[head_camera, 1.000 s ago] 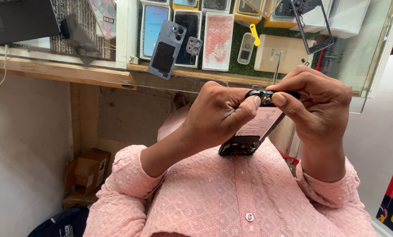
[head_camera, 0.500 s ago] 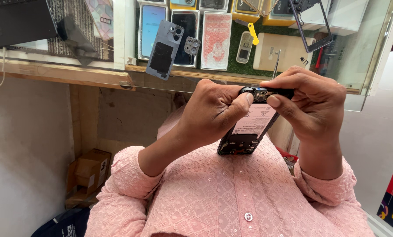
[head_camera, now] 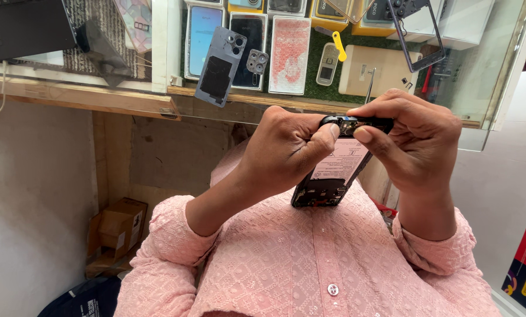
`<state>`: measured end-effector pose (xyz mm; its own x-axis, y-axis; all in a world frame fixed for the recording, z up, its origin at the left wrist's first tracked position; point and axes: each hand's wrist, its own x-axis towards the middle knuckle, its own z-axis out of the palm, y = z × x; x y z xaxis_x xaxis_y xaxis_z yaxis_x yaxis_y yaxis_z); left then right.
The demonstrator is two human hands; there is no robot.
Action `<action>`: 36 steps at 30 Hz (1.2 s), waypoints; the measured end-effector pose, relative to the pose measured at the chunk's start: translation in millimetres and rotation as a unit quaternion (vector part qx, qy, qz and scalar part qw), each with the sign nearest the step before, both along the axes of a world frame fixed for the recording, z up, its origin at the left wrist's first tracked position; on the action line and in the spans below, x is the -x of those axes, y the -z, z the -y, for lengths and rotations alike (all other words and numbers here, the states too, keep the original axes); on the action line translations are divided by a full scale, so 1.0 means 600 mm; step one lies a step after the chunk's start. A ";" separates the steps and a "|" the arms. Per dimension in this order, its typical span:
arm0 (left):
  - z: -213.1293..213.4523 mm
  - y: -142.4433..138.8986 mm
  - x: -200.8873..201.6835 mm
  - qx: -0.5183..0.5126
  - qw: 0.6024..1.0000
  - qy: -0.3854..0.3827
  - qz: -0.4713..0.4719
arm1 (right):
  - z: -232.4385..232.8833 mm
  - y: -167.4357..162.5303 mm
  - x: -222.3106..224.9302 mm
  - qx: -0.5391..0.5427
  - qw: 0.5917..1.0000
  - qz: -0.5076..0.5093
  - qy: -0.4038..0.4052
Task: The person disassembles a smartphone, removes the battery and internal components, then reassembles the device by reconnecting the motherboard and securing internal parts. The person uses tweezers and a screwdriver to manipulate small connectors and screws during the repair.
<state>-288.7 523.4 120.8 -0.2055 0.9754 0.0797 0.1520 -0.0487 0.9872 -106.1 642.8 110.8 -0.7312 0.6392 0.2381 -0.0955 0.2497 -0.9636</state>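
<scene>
Left hand closed on the top end of an opened phone, thumb pressed at its camera corner; the phone is held in the air in front of the pink shirt, below the bench's near edge, back cover off and its white-labelled battery showing. Right hand clamped on the same top end from the other side, fingers curled over the upper rim, thumb under it. On the glass-topped bench behind: a grey back cover overhanging the near edge, a yellow pry tool, tweezers, a black frame toward the right corner.
</scene>
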 end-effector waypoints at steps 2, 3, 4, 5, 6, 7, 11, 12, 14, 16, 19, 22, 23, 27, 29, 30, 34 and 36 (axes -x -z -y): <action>-0.001 -0.001 -0.002 0.004 1.000 -0.001 0.002 | 0.003 0.000 0.000 -0.024 1.000 0.009 0.012; 0.000 -0.001 -0.003 0.005 1.000 -0.002 0.003 | 0.005 0.001 -0.001 -0.021 1.000 0.012 0.020; 0.000 -0.002 -0.003 0.006 1.000 -0.003 0.004 | 0.006 0.002 -0.001 -0.022 0.999 0.014 0.025; 0.001 -0.003 -0.004 0.009 1.000 -0.004 0.001 | 0.008 0.003 -0.001 -0.024 0.999 0.016 0.031; 0.001 -0.003 -0.005 0.011 1.000 -0.005 -0.002 | 0.010 0.005 -0.001 -0.031 0.999 0.017 0.036; 0.000 -0.003 -0.006 0.012 1.000 -0.005 -0.006 | 0.011 0.007 -0.001 -0.035 0.998 0.018 0.043; -0.002 -0.004 -0.006 0.005 1.000 -0.002 0.005 | 0.018 0.012 -0.002 -0.032 0.997 0.022 0.066; -0.001 -0.004 -0.007 0.004 1.000 -0.002 0.000 | 0.020 0.013 -0.003 -0.022 0.997 0.025 0.070; -0.001 -0.005 -0.006 0.003 1.000 -0.003 -0.007 | 0.023 0.014 -0.003 -0.007 0.997 0.023 0.074; -0.001 -0.005 -0.007 0.002 1.000 -0.004 -0.009 | 0.026 0.016 -0.003 0.008 0.997 0.014 0.072; 0.002 -0.006 -0.005 0.011 1.000 -0.005 -0.001 | 0.028 0.017 -0.002 0.037 0.998 -0.007 0.058; 0.003 -0.006 -0.003 -0.007 1.000 -0.001 -0.023 | 0.028 0.016 -0.001 0.042 0.998 -0.006 0.053; 0.003 -0.006 -0.004 -0.007 1.000 -0.004 -0.020 | 0.028 0.015 -0.001 0.041 0.998 -0.005 0.052; 0.007 -0.006 -0.008 -0.004 1.000 -0.018 -0.011 | 0.031 0.013 0.002 0.036 0.998 0.002 0.058; 0.008 -0.005 -0.010 -0.006 1.000 -0.020 -0.006 | 0.033 0.012 0.003 0.038 0.997 0.008 0.064; 0.009 -0.005 -0.010 -0.007 1.000 -0.020 -0.004 | 0.034 0.011 0.002 0.043 0.997 0.009 0.064; 0.012 -0.003 -0.009 -0.007 0.999 -0.036 -0.035 | 0.038 0.007 0.007 0.053 0.996 0.023 0.070; 0.011 -0.001 -0.008 -0.011 0.999 -0.035 -0.029 | 0.037 0.003 0.010 0.056 0.996 0.023 0.067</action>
